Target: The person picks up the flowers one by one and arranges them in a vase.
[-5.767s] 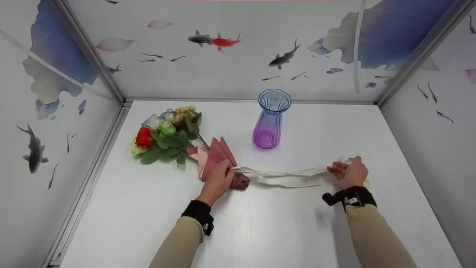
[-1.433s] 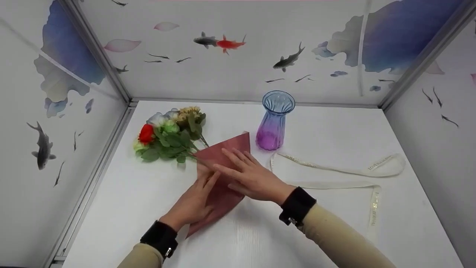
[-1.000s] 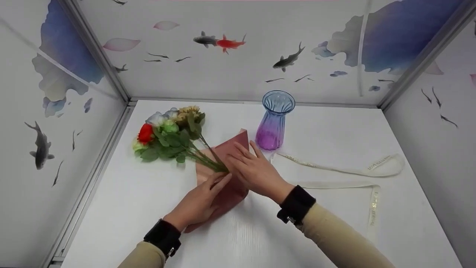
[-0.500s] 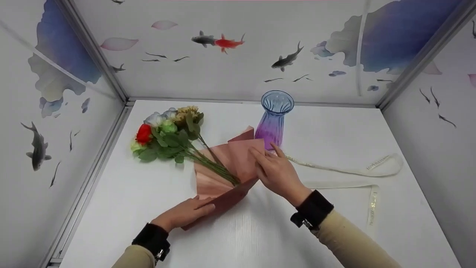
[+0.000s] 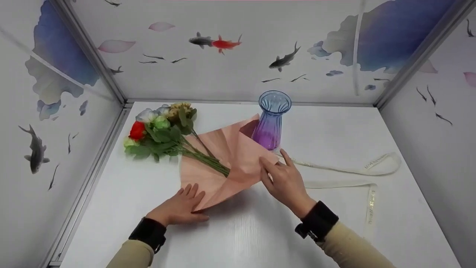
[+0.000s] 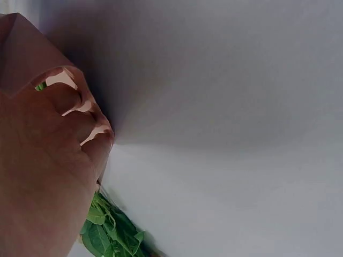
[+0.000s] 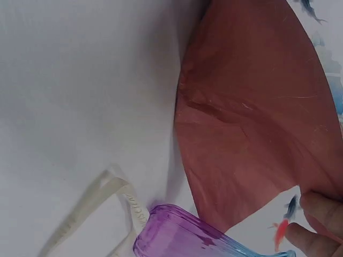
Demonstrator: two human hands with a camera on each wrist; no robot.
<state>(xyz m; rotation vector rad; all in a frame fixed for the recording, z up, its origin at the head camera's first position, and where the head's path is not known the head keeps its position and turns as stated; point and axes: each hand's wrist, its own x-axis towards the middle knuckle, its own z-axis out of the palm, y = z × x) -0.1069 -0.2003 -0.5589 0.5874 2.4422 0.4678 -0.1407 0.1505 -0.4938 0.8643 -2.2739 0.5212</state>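
While the bunch of flowers (image 5: 160,130) lay on its side toward the left of the white surface (image 5: 238,242), its green stems (image 5: 206,160) stretched across a sheet of pink paper (image 5: 243,162). The paper was spread partly flat, pale side up, with creases running through it and a darker underside showing at a turned corner near the vase. The blooms, red, green, pale blue and yellow, stuck out past the paper's left edge, with leaves bunched beneath them.

The left hand (image 5: 178,206) rested on the paper's near left edge, its grip loose: the fingers were extended over the paper, and the thumb pointed off to the right. The right hand (image 5: 284,180) had its grip closed on the paper's right edge, pinching it between thumb and fingers, and the right wrist view showed the dark underside lifted up there.

The glass vase (image 5: 273,123), blue at the top and purple at the base, stood upright just beyond the paper; whether the two touched could not be told. A cream ribbon (image 5: 327,166) with gold lettering lay in a loose loop to the right, one stretch passing close to the vase's foot. Each wrist wore a black band (image 5: 319,219) below a tan sleeve (image 5: 357,245). Behind, the back wall (image 5: 223,82) carried painted fish and petals.
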